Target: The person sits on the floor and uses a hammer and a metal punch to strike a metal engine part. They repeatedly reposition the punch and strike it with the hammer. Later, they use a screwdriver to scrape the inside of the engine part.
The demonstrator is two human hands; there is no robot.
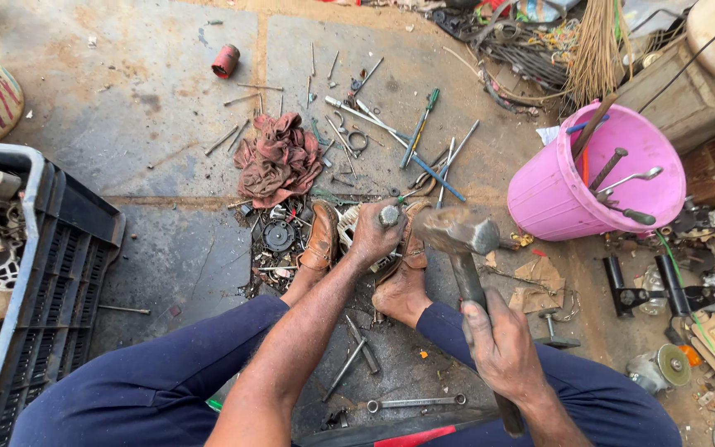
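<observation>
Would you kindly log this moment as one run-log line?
left hand: grips metal punch upright on part between sandals | right hand: holds hammer raised | nearby: pink bucket, rag

Stained concrete floor (167,124), daylit; pink bucket (573,199) at right w/ tools; black crate (59,273) left; reddish rag (279,161) mid; scattered bolts, rods.

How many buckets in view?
1: a pink bucket at the right, holding tools, beyond the right hand gripping the hammer. Others may be hidden in the clutter.
</observation>
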